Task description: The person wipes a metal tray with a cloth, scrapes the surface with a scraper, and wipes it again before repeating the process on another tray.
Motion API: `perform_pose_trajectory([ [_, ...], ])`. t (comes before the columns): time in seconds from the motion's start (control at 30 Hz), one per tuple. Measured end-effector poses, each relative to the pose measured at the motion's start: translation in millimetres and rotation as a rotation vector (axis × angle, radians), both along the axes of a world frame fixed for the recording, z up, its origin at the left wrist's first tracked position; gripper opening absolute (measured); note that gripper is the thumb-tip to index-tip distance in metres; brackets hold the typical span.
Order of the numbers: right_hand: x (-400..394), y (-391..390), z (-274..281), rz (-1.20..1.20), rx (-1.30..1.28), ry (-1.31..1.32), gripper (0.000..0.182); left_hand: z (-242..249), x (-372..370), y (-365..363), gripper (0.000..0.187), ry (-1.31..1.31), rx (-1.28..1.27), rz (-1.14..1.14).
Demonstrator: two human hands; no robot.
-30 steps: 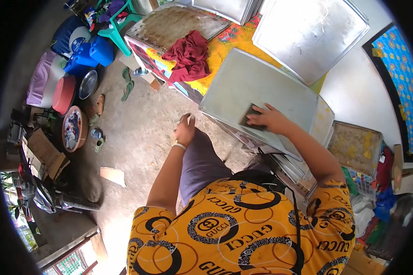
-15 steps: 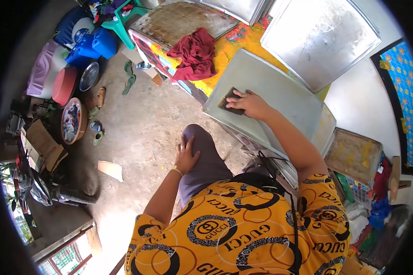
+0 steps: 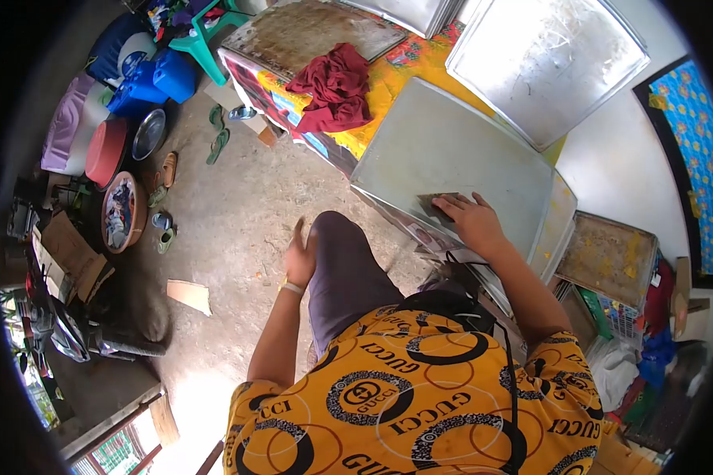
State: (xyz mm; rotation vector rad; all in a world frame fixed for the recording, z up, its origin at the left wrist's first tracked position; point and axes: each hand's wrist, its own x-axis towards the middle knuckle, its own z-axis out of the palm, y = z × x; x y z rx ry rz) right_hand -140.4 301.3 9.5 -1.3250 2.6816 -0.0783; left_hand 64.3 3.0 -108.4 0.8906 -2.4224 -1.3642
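A grey metal baking tray (image 3: pixel 459 142) lies flat on a stack at the table's near corner. On it, close to the edge nearest my body, my right hand (image 3: pixel 478 225) presses a dark, flat scouring pad (image 3: pixel 431 207) under its fingers. Part of the pad is hidden by the hand. My left hand (image 3: pixel 299 260) hangs beside my left knee (image 3: pixel 333 237), holding nothing, its fingers stretched out. A crumpled dark red cloth (image 3: pixel 333 87) rests on the table to the left of the tray.
A stained, browned tray (image 3: pixel 309 36) lies at the table's far end. Shiny trays (image 3: pixel 547 71) lean against the wall behind. At the right stands another stained tray (image 3: pixel 610 257) on a crate. Slippers (image 3: pixel 218 146), basins (image 3: pixel 105 154) and a cardboard piece (image 3: pixel 188 296) are on the floor.
My right hand has slid the scouring pad across the tray toward my body and to the right. My left hand has shifted from the top of my knee to its left side.
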Motion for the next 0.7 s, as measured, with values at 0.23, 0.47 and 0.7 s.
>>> perform_pose_trajectory([
  [0.23,42.2,-30.4,8.0,-0.038,0.112,0.008,0.044,33.3,-126.1,32.1,0.035,0.145,0.843,0.054],
  [0.47,78.2,-40.6,12.3,0.089,0.216,-0.065,0.049,30.6,-74.7,71.7,0.026,0.130,0.965,0.050],
  [0.7,112.2,-52.6,3.4,0.181,0.163,0.033,0.043,19.6,-36.2,95.3,0.021,0.336,1.332,-0.051],
])
